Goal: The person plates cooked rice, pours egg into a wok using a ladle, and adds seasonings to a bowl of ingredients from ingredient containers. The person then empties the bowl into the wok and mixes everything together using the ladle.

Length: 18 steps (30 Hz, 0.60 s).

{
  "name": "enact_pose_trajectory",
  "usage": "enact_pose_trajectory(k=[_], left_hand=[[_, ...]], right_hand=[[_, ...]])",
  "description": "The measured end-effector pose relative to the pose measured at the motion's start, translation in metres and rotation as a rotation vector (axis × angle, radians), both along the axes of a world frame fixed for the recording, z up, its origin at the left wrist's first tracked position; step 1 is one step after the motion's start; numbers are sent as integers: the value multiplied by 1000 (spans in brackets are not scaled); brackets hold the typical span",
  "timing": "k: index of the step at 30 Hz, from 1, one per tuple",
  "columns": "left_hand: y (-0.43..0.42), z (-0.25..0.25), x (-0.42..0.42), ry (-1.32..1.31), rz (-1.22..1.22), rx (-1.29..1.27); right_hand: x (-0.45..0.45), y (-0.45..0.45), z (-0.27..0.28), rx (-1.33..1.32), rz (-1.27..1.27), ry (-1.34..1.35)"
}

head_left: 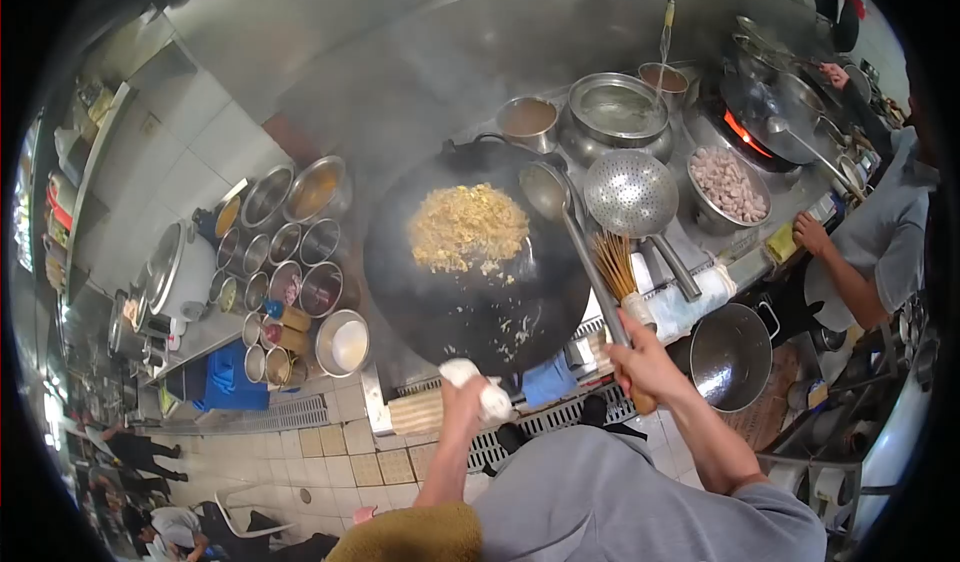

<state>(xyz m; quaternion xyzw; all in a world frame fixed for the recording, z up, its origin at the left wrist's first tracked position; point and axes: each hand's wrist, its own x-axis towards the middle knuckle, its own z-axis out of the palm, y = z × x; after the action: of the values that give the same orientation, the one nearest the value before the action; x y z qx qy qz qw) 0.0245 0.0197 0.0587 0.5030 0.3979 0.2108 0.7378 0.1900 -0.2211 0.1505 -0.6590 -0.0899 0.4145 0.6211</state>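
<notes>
Beside the wok, perforated strainer.

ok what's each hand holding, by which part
Right hand: long metal ladle, by its handle. Left hand: bunched white cloth, at near rim of round black wok.

Wok rim partly hidden by white cloth in left hand, wall hazed, probably by steam, person at right cut off, lower-left people blurred

Single view, head-worn, wide, round-edged. Looks forward and steeply down over wearer's torso, from near side of wok. Range: arm's length to wok. Field reaches wall beyond wok, floor nearer and left.
</notes>
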Motion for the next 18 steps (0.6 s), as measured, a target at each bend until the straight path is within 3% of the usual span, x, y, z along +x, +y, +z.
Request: enact_pose_trajectory(k=[1, 2, 5, 7, 9, 10, 13, 14, 17, 18], left_hand=[[-7, -14, -3, -107, 14, 134], [-8, -12, -1, -148, 29, 97], [32, 6, 2, 184, -26, -167], [60, -2, -6, 136, -135, -245], [53, -1, -12, 7, -59, -522], [46, 2, -15, -25, -52, -557], [23, 2, -25, -67, -9, -632], [20, -4, -25, -54, 20, -633], [17, -22, -32, -44, 69, -613], [14, -20, -33, -33, 61, -615]], right_hand=[[-2, 0, 4, 14, -7, 92], [-5, 4, -2, 71, 5, 248], [-7, 10, -4, 246, 80, 572], [3, 14, -31, 375, 124, 826], [10, 12, -56, 552, 116, 1172], [7, 6, -63, 576, 137, 1216], [3, -14, -50, 373, 158, 922], [4, -24, -73, 466, 216, 872], [-2, -40, -193, 112, 209, 507], [-9, -44, -267, -24, 386, 164]])
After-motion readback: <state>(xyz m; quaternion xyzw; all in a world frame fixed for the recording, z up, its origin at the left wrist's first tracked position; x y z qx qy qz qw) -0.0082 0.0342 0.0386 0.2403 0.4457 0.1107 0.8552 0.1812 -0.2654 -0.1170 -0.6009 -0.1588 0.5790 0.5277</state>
